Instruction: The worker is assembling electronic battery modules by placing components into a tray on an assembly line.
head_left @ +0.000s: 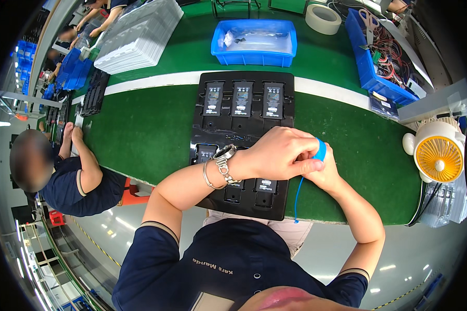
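My left hand, with a metal watch and a bracelet on its wrist, is closed with its thumb and fingers on a blue band. A thin blue cord hangs from there past the table edge; it looks like a wrist strap. Touching the left hand is my right hand, its fingers mostly hidden behind the left. Whether the band goes round it I cannot tell. Beneath my left arm lies a black tray whose compartments hold several flat black battery packs; the arm covers part of it.
Beyond the tray stand a blue bin with clear plastic inside and a stack of pale trays. Tape and a blue bin of wires and scissors lie at far right. A yellow fan sits right; a co-worker sits left.
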